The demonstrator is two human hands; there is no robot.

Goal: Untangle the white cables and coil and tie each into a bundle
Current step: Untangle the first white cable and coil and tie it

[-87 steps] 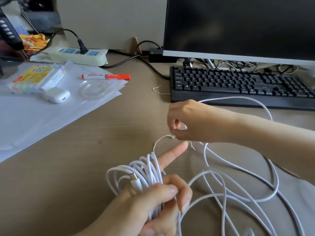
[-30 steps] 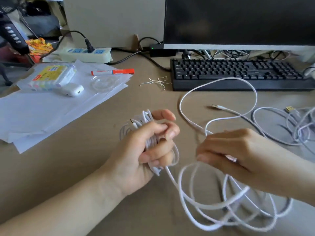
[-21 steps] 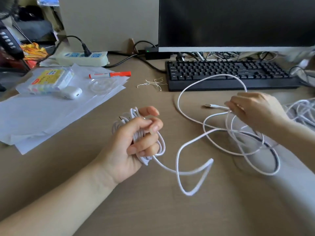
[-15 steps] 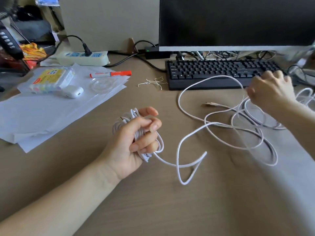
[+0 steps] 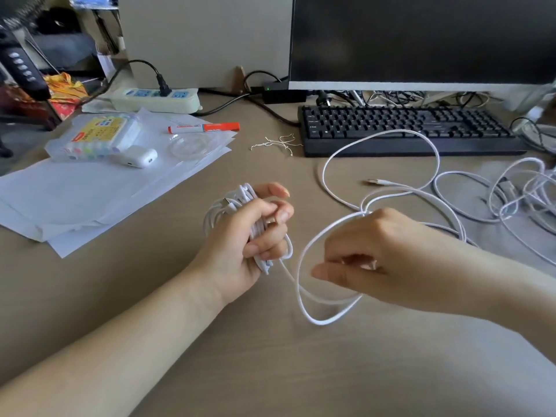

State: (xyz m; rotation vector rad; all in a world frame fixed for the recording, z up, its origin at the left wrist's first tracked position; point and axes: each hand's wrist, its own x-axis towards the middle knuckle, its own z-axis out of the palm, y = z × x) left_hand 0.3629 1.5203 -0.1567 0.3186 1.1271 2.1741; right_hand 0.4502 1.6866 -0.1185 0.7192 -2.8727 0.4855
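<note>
My left hand (image 5: 240, 248) grips a coiled white cable bundle (image 5: 237, 200) at the middle of the desk, fingers wrapped round the loops. The same cable's loose part (image 5: 307, 299) runs right in a loop that my right hand (image 5: 376, 263) pinches just beside the bundle. Further slack (image 5: 328, 164) arcs up towards the keyboard and ends in a plug (image 5: 376, 182) lying on the desk. A second tangle of white cables (image 5: 523, 194) lies at the right edge. A few thin wire ties (image 5: 278, 143) lie left of the keyboard.
A black keyboard (image 5: 406, 127) and a monitor (image 5: 421, 40) stand at the back. On the left lie white papers (image 5: 90, 191), a white earbud case (image 5: 137, 156), a highlighter pack (image 5: 96, 135), an orange marker (image 5: 204, 127) and a power strip (image 5: 156, 99).
My right hand came back from the far right near the keyboard to just beside the bundle, bringing a loop of the loose cable with it. My left hand kept its grip on the coil.
</note>
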